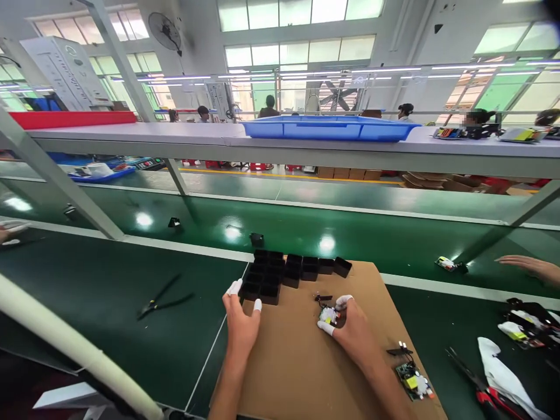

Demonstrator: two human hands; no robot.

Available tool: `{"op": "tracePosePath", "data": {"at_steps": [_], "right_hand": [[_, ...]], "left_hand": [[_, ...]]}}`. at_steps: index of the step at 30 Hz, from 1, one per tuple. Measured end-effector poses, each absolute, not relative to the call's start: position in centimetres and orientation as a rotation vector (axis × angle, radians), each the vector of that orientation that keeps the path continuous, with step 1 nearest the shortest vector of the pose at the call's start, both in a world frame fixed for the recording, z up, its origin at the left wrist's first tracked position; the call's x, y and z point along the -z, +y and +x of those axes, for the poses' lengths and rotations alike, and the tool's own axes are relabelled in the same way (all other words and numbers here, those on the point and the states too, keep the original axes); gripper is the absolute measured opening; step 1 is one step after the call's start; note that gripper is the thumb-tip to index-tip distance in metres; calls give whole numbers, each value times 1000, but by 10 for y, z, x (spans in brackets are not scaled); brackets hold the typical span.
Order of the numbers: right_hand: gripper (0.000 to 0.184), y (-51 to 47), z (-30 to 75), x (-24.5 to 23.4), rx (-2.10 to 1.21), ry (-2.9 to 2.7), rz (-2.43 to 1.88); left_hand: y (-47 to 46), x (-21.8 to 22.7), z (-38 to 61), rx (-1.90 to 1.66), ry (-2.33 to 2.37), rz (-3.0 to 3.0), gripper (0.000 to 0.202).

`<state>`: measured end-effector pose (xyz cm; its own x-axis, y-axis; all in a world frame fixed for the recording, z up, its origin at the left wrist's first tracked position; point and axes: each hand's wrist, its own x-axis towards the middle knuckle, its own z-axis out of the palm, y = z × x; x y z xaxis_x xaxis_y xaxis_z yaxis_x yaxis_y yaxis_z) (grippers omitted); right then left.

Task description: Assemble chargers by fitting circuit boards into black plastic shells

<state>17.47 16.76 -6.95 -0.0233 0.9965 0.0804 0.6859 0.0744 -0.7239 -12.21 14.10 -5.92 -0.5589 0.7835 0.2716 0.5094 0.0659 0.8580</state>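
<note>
My right hand (350,326), white covers on its fingertips, grips a small circuit board (329,315) with white and yellow parts between thumb and fingers, above the cardboard sheet (301,361). A small black piece on wires hangs off the far end of that board. My left hand (242,318), also with white fingertip covers, has thumb and fingers apart at the near left corner of a group of open black plastic boxes (269,293); whether it touches the nearest box I cannot tell. A second circuit board (413,379) lies on the cardboard's right edge.
Pliers (157,303) lie at left; red-handled pliers (483,391) and a white cloth-like piece (503,373) lie at right, near more boards (520,329). A green belt (297,233) carries small parts. Overhead, a shelf holds a blue tray (328,129). Another person's hand (531,267) extends from the right.
</note>
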Motion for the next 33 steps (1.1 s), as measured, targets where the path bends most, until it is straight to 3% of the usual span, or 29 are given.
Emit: {"op": "tracePosePath", "data": {"at_steps": [8,11,17,20,24,33], "right_hand": [[29,164,177,60,-843,-1711,-1523],[37,164,179,53,-1020,-1592,-1451],[78,135,188,38,-1387,-1327,-1115],[70,96,193,30,-1486,-1078,-929],[61,48,203,16,-1462,-906,-770],[62,-9,248,5,-1214,-1003,-984]], "left_hand": [[142,51,-138,-1374,2042,1418,39],[134,52,-137,-1418,2044,1303,43],[78,44,-109,-1651,1919,1031,45],[37,35,-64,-1668,1455,813,44],[0,22,-2,-1524,1108,735,48],[-37,12,28,-961,649,615,81]]}}
